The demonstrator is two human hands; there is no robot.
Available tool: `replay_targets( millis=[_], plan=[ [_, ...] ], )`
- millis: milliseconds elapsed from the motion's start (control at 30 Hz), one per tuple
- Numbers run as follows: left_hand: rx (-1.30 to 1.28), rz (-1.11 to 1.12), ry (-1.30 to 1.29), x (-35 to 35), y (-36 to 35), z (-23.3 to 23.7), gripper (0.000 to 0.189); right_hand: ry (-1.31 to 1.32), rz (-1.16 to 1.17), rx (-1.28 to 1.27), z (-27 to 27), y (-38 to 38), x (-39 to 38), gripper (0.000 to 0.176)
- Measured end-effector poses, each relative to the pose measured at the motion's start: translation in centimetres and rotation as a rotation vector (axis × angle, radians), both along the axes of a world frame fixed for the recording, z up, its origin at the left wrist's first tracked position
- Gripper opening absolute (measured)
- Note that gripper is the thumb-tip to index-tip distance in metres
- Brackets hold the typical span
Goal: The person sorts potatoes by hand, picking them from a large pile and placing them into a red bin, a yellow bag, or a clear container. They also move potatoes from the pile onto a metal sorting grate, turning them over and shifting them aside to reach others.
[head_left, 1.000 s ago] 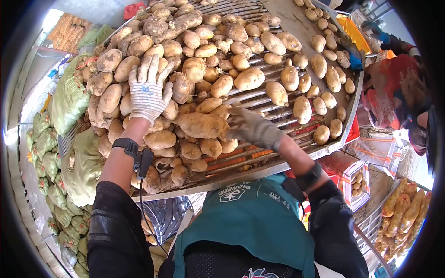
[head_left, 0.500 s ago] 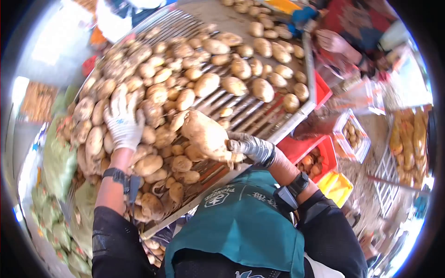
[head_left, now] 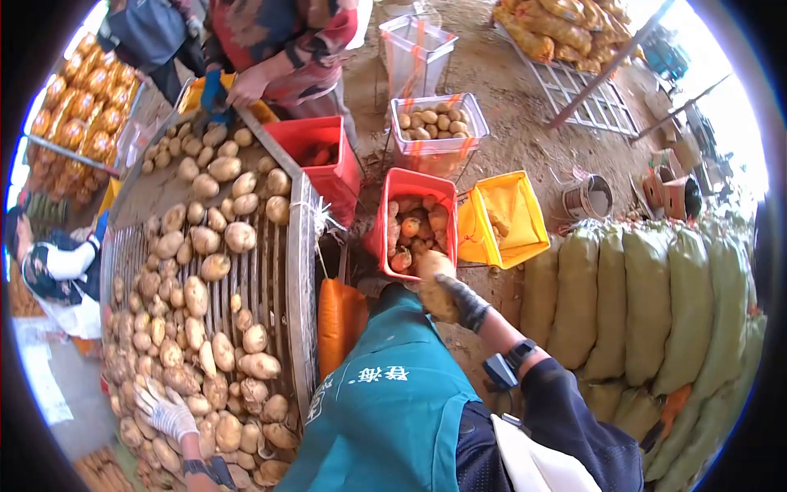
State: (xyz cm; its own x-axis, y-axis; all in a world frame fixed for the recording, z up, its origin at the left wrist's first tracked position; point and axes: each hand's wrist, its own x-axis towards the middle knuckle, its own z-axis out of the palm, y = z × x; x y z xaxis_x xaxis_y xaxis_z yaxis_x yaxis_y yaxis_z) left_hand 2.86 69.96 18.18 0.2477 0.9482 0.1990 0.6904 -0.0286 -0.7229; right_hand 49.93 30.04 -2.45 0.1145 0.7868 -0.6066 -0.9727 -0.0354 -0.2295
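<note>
a: head view. what's in my right hand?

b: your right hand (head_left: 463, 302) has its grip clamped on the large potato (head_left: 433, 289), fingers wrapped round its near end. i'd say a tuber that broad wants the whole hand, not fingertips. you hold it off to your right, clear of the worktop (head_left: 300, 271), at the near rim of the red crate (head_left: 422, 175). i can't tell whether it's over the rim or just short of it.

a: and what's about it?

b: the red crate is part full of potatoes. a yellow bin (head_left: 512, 205) sits just beside it, and a clear crate (head_left: 434, 152) of smaller potatoes stands beyond. they're grouped near the worktop's edge, likely so each is within your arm's swing.

a: my left?

b: your left hand (head_left: 164, 410) lies on the potato heap (head_left: 197, 344) at the near end of the worktop. its grip is apart, with the fingers spread flat over the tubers and closed on none. laid like that, it seems to steady the heap rather than take anything.

a: anyone else?

b: a co-worker's hand (head_left: 215, 92) in a blue glove is at the far end of the worktop, well apart from yours. green sacks (head_left: 648, 295) stand in a row on your right.
</note>
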Motion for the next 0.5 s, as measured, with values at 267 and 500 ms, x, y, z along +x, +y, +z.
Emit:
replay_targets(
  millis=[267,500],
  plan=[
    [-0.166,0.100,0.035,2.5,-1.4,2.0,0.068,-0.102,-0.599,-0.183,-5.2,-11.5,10.6,0.025],
    [-0.154,-0.179,-0.115,-4.9,0.3,4.0,0.060,-0.198,-0.454,-0.654,-7.4,-13.0,23.1,0.071]
  ],
)
